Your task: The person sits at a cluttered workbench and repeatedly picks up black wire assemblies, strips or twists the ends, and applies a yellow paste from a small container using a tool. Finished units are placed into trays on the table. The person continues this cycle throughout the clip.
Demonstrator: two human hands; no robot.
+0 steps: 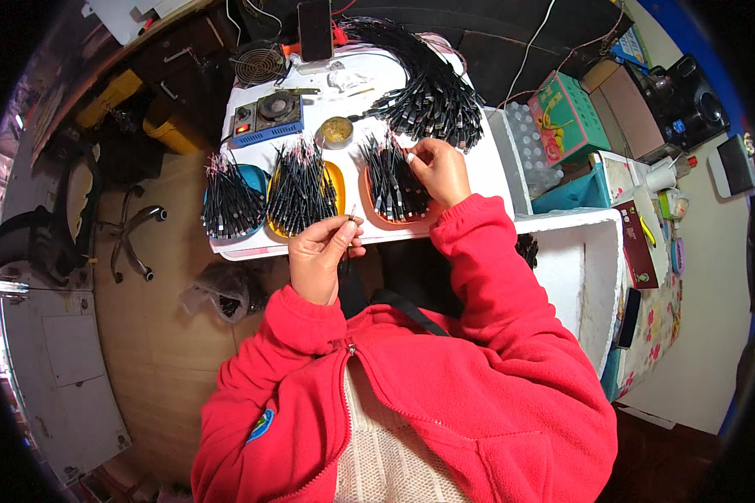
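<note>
My left hand (320,256) is at the table's front edge, with thumb and fingers pinched on a thin black cable whose fine wire ends (353,213) stick up above the fingertips. My right hand (441,172) reaches over the orange bowl (367,198), its fingers closed at the side of the bundle of short black cables with metal plugs (396,180). Whether a cable is between those fingers is hidden. Beside it stand a yellow bowl (341,189) and a blue bowl (256,176), both heaped with similar cables (302,189).
Behind the bowls are a small blue heating unit (268,119) with a lit switch and a round tin (335,131) of yellowish material. A large pile of black cables (436,96) lies at the back. A phone (315,32) stands upright. White foam boxes (575,277) flank the table's right side.
</note>
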